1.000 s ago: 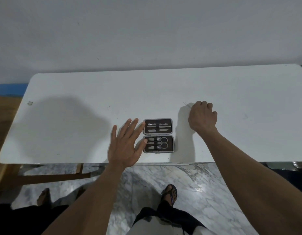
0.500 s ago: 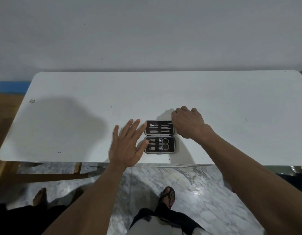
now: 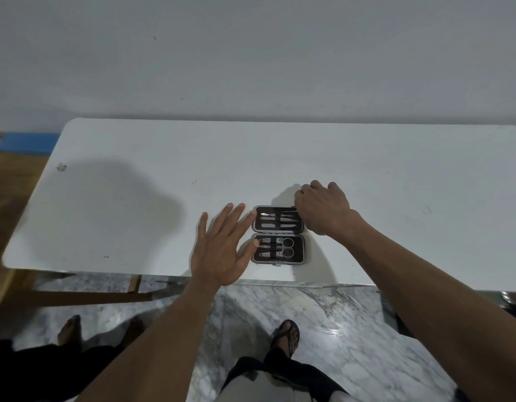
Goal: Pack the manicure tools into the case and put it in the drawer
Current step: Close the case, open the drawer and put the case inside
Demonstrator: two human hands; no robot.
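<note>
- Head view, widest thing first: white table (image 3: 367, 175), bare but for the kit near its front edge; marble floor and sandalled feet below; no drawer anywhere in sight.
- Next down, right hand (image 3: 322, 208): curled knuckles-up over the far right corner of the case, fingertips tucked under and hidden. Possibly pinching a thin tool whose tip shows along the top row, but impossible to tell from here whether closed on anything.
- Left hand (image 3: 222, 250): flat, fingers spread wide, holding nothing; fingertips touching the left edge of the case, thumb against the near half, apparently bracing it.
- Manicure case (image 3: 278, 235): lying open, two dark-lined halves hinged one behind the other, silver rim all round.
- Smaller yet: small scissors (image 3: 283, 247) and two slim tools strapped in the near half; several slim metal picks (image 3: 275, 219) in rows in the far half.
- Step in hand, as judged: seating the last slim tool in the top row of the far half.
- To do it well: keep the left fingertips pressed to the edge so the light case cannot skid; slide the tool lengthwise under its elastic loop, not down from above; lay it parallel to its neighbours with the point inside the rim.
- Check nothing stands proud of the lining before folding the far half over, or the clasp will likely not catch.
</note>
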